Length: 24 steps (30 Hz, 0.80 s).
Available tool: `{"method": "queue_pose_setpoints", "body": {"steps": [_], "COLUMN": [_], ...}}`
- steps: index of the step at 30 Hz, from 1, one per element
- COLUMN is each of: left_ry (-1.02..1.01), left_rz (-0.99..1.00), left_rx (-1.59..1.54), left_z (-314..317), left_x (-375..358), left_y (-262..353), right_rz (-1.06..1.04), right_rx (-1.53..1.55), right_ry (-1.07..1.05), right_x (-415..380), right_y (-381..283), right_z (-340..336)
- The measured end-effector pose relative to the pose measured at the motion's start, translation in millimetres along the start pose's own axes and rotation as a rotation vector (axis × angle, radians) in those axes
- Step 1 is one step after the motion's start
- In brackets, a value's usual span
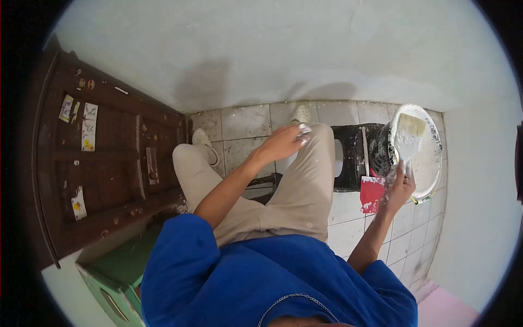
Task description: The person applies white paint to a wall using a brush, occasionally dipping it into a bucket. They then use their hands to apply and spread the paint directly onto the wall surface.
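My right hand grips the handle of a wide paintbrush above an open bucket. The brush's bristles point away from me, and white paint coats its lower part. White paint is smeared over the bucket's rim and dark side. My left hand rests at my right knee with its fingers curled in. White paint marks its fingertips; whether anything is inside them is hidden. Close to my right wrist is a red flat piece spotted with white.
A black object, partly hidden by my leg, stands beside the bucket with a pale stick on it. Ahead is a pale wall. A dark wooden cabinet and green furniture are at left. Paint spots dot the tiled floor.
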<state>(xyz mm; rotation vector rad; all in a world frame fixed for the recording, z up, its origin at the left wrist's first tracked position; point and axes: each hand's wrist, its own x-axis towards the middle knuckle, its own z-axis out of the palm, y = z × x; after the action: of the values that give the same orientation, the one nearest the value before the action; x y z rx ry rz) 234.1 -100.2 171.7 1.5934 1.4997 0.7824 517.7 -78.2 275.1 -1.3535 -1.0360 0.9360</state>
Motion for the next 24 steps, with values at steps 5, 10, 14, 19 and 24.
{"method": "queue_pose_setpoints", "body": {"steps": [5, 10, 14, 19, 24], "left_ry": [0.068, 0.014, -0.054, -0.012, 0.001], "left_rz": [0.281, 0.424, 0.525, 0.571, 0.596], "left_rx": [0.0, 0.057, 0.102, 0.221, 0.244], "left_z": [36.2, 83.3, 119.0, 145.9, 147.4], "left_x": [31.4, 51.5, 55.3, 52.0, 52.6], "left_y": [76.9, 136.6, 157.7, 154.5, 149.9], "right_rz": [-0.121, -0.15, -0.227, -0.301, -0.224], "right_rx": [-0.104, -0.582, -0.884, -1.075, -1.165], "right_ry": [0.156, 0.06, 0.011, -0.166, -0.371], "right_x": [14.5, 49.3, 67.6, 81.4, 105.0], "right_y": [-8.4, -40.5, -51.8, -45.8, -36.3], "right_z": [-51.2, -105.8, -128.2, -127.2, -116.3]}}
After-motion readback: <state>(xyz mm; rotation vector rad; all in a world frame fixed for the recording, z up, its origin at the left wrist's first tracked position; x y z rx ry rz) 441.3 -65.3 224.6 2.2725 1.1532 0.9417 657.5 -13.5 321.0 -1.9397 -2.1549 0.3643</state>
